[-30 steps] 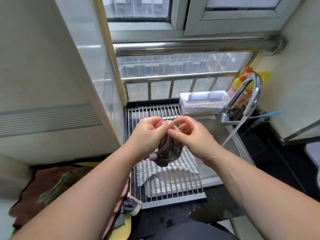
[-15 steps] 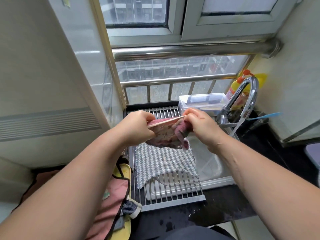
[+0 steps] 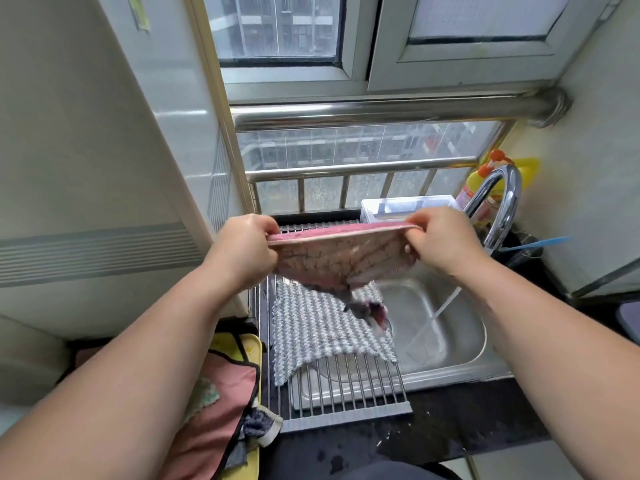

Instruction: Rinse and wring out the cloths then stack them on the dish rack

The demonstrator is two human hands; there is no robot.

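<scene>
Two hands (image 3: 242, 249) (image 3: 440, 242) pinch pink cloth (image 3: 341, 258) stretched taut, lower corner drooping.

The lower corner of the pink cloth (image 3: 343, 261) is smeared by motion blur, and its pattern there cannot be made out; the left hand (image 3: 244, 249) and the right hand (image 3: 438, 242) pinch its top edge, and most of their fingertips are hidden behind it; the hanging cloth covers the far bars of the dish rack (image 3: 346, 400) and the far edge of the grey-white cloth (image 3: 322, 334); the right hand hides the base of the tap (image 3: 507, 202) and one corner of the clear box (image 3: 398, 206); the label on the bottle (image 3: 471, 192) is too small to read; both forearms run off the bottom edge.
</scene>
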